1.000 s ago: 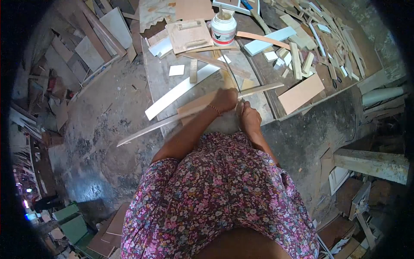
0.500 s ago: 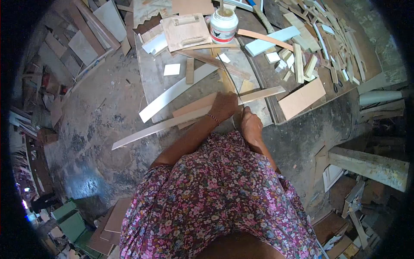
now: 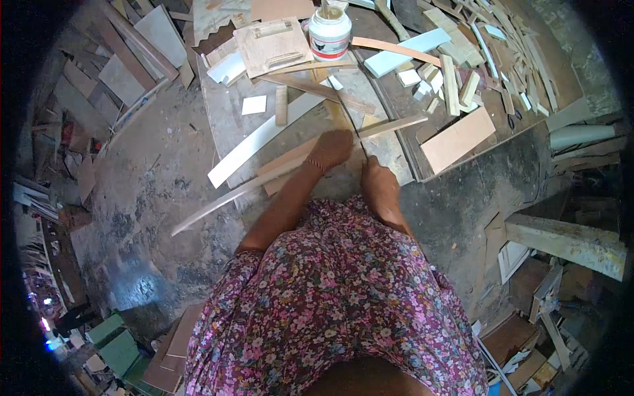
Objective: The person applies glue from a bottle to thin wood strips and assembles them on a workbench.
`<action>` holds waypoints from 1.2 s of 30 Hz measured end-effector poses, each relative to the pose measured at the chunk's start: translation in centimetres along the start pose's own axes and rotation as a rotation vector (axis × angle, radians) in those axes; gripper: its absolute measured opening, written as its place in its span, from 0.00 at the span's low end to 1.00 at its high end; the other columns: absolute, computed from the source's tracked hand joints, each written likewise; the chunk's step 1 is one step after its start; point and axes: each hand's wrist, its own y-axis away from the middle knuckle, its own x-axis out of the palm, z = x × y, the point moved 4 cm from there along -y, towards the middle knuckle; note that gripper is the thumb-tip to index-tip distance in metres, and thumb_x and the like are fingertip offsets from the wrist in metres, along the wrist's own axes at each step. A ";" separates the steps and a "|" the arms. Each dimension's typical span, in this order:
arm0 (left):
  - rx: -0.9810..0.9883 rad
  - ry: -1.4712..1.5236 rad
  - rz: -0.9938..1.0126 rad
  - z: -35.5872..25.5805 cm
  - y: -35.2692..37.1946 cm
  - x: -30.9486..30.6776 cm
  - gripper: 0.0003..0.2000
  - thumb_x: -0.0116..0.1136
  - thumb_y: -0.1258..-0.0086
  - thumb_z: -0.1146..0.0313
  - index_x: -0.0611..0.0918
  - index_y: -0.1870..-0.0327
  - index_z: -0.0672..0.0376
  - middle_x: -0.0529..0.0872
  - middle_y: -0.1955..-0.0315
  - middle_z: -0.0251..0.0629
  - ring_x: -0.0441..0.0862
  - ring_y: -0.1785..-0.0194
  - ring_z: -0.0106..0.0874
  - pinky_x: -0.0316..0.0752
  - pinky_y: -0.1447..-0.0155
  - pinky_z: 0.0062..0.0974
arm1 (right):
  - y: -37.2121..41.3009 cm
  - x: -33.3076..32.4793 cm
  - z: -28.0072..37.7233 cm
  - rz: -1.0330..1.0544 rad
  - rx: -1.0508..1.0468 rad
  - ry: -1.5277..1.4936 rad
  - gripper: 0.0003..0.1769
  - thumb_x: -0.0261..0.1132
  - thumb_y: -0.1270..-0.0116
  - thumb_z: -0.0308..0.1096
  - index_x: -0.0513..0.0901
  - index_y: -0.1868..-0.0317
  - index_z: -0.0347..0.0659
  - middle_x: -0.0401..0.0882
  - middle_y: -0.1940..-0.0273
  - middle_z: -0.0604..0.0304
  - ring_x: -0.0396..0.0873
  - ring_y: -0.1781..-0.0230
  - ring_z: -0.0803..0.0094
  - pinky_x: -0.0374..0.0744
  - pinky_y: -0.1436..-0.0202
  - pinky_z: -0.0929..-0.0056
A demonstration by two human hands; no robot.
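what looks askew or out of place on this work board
The long thin strip under the left hand lies slanted across the board and runs well past its left edge, so that end hangs over the floor unsupported. Wood offcuts lie strewn in a loose heap at the far right.

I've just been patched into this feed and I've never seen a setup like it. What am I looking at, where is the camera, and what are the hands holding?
There is no machine here: a person works with two bare hands. The one picture comes from a camera worn on their head, looking down past a flowered dress. The left hand rests on a long thin wooden strip that lies across a low work board. The right hand sits close beside it, and its grip is hidden. On the board lie a white slat, a white jar, a tan panel and a heap of wood offcuts.
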 end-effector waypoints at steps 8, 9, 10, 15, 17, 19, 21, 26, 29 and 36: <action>0.078 0.000 -0.003 0.9 -0.7 0.5 0.09 0.46 0.48 0.70 0.75 0.73 0.66 0.78 0.77 0.52 0.77 0.69 0.45 0.72 0.63 0.37 | 0.0 0.0 -0.2 0.034 0.041 0.002 0.12 0.44 0.42 0.32 0.71 0.65 0.36 0.74 0.70 0.38 0.74 0.67 0.46 0.71 0.63 0.54; 0.056 -0.015 0.024 0.8 -0.7 0.0 0.09 0.46 0.48 0.70 0.75 0.72 0.67 0.78 0.77 0.52 0.77 0.69 0.45 0.72 0.63 0.37 | -0.3 0.2 -0.2 0.046 0.043 -0.004 0.12 0.44 0.43 0.32 0.71 0.65 0.36 0.74 0.70 0.38 0.74 0.66 0.46 0.70 0.62 0.54; 0.052 -0.016 0.035 0.7 -0.7 -0.4 0.09 0.46 0.48 0.70 0.75 0.72 0.67 0.78 0.76 0.52 0.77 0.69 0.45 0.71 0.63 0.37 | -0.5 0.3 -0.2 0.059 0.048 -0.009 0.12 0.44 0.43 0.32 0.72 0.64 0.36 0.74 0.69 0.38 0.74 0.65 0.46 0.70 0.62 0.54; 0.078 -0.037 0.026 0.6 -0.7 -0.7 0.08 0.46 0.48 0.71 0.75 0.74 0.67 0.78 0.75 0.52 0.77 0.68 0.44 0.71 0.63 0.37 | -0.8 -0.6 0.3 0.101 0.037 0.024 0.14 0.44 0.42 0.34 0.73 0.65 0.36 0.75 0.70 0.40 0.74 0.66 0.47 0.72 0.63 0.55; 0.032 0.000 0.127 1.0 -1.1 -0.2 0.10 0.46 0.45 0.67 0.75 0.71 0.66 0.77 0.74 0.53 0.76 0.67 0.45 0.70 0.61 0.39 | -1.0 -0.7 0.4 0.070 0.012 0.011 0.14 0.44 0.41 0.36 0.74 0.66 0.37 0.75 0.71 0.41 0.74 0.68 0.47 0.72 0.65 0.55; 0.056 0.064 0.169 0.9 -1.1 0.7 0.13 0.46 0.43 0.64 0.75 0.70 0.66 0.77 0.73 0.53 0.75 0.65 0.45 0.68 0.60 0.39 | -1.4 -0.5 0.4 0.019 -0.002 -0.019 0.15 0.43 0.40 0.37 0.74 0.66 0.37 0.76 0.72 0.43 0.75 0.69 0.47 0.72 0.66 0.55; 0.147 0.150 0.145 -0.1 -0.7 0.6 0.15 0.47 0.43 0.60 0.76 0.70 0.66 0.76 0.71 0.52 0.74 0.65 0.46 0.67 0.59 0.39 | -1.8 -0.3 0.1 -0.016 -0.001 -0.006 0.15 0.43 0.40 0.38 0.74 0.66 0.38 0.76 0.72 0.43 0.75 0.69 0.48 0.72 0.66 0.55; 0.162 0.171 0.126 -0.3 0.5 -2.7 0.17 0.51 0.46 0.57 0.75 0.69 0.65 0.76 0.68 0.51 0.73 0.61 0.45 0.66 0.56 0.38 | -2.2 0.4 0.0 -0.036 -0.006 -0.012 0.16 0.42 0.39 0.39 0.73 0.66 0.39 0.76 0.73 0.43 0.75 0.70 0.49 0.72 0.67 0.55; 0.107 0.128 0.084 -0.4 0.7 -3.3 0.18 0.52 0.45 0.57 0.74 0.65 0.65 0.75 0.67 0.51 0.73 0.60 0.45 0.65 0.56 0.38 | -2.6 1.0 -0.1 -0.031 -0.021 -0.044 0.17 0.41 0.38 0.40 0.73 0.65 0.38 0.75 0.72 0.43 0.75 0.69 0.49 0.72 0.66 0.55; -0.014 0.153 -0.172 -1.2 1.7 -2.6 0.14 0.51 0.45 0.60 0.72 0.68 0.63 0.78 0.74 0.47 0.76 0.67 0.42 0.70 0.64 0.36 | -3.4 1.8 0.2 -0.037 0.009 -0.138 0.19 0.40 0.37 0.42 0.72 0.64 0.37 0.75 0.71 0.41 0.74 0.67 0.47 0.70 0.63 0.54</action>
